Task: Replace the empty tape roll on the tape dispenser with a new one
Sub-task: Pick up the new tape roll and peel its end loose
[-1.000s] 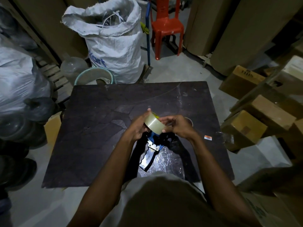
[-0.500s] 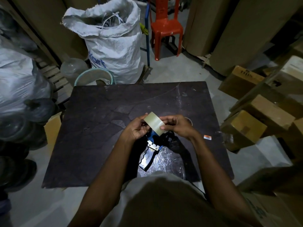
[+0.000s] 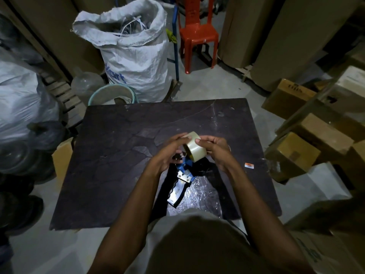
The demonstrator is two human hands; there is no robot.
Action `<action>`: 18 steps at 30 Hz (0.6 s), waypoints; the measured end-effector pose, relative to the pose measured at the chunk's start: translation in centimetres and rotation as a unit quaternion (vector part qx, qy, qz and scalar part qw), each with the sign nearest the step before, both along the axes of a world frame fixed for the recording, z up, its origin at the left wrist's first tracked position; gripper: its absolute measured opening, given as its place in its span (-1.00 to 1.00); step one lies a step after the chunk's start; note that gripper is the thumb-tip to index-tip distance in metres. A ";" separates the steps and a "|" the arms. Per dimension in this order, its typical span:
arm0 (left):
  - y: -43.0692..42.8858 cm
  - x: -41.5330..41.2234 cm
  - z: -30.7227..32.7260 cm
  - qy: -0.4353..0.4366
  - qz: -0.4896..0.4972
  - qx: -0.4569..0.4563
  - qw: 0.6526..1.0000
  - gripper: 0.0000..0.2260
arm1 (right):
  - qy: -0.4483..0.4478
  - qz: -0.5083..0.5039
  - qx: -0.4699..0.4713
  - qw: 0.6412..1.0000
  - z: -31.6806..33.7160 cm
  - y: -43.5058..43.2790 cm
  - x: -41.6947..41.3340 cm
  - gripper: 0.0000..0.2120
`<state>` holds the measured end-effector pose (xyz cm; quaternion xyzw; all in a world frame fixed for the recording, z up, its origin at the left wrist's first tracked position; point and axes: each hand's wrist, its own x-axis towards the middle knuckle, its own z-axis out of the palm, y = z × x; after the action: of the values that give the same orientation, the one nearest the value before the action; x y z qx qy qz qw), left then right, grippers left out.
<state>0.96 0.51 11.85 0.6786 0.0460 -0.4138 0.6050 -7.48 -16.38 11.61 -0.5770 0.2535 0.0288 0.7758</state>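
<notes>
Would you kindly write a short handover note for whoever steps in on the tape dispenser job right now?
Left hand: fingers on the near side of the new tape roll, steadying it.
Right hand: fingertips on the roll's far rim; both hands hold it in the air above the dispenser.
Tape dispenser: lies on the dark table, blue frame under the hands, handle pointing toward the person, over a sheet of clear plastic wrap.
Done: new roll is in hand.
Left: seat the roll on the dispenser and thread the tape. Whether the old core is off cannot be seen.
</notes>
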 end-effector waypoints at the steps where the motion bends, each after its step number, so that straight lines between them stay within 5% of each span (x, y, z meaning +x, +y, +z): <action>1: 0.0 -0.2 0.1 -0.019 -0.014 -0.036 0.999 -0.58 | 0.001 -0.010 0.016 1.000 0.3 0.1 0.2 -0.81; 6: -0.9 -1.3 1.0 -0.123 0.010 -0.127 0.984 -0.36 | -0.010 -0.036 0.047 0.998 1.7 0.0 0.9 -0.88; 18: -2.6 -2.1 12.1 -0.219 0.139 -0.166 0.952 -0.67 | -0.215 0.002 0.029 0.976 12.0 -0.3 -0.6 -0.61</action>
<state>-1.14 -2.13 23.91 0.6295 -0.0629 -0.1690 0.7558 -8.08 -16.70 23.65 -0.5471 0.0787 -0.0871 0.8288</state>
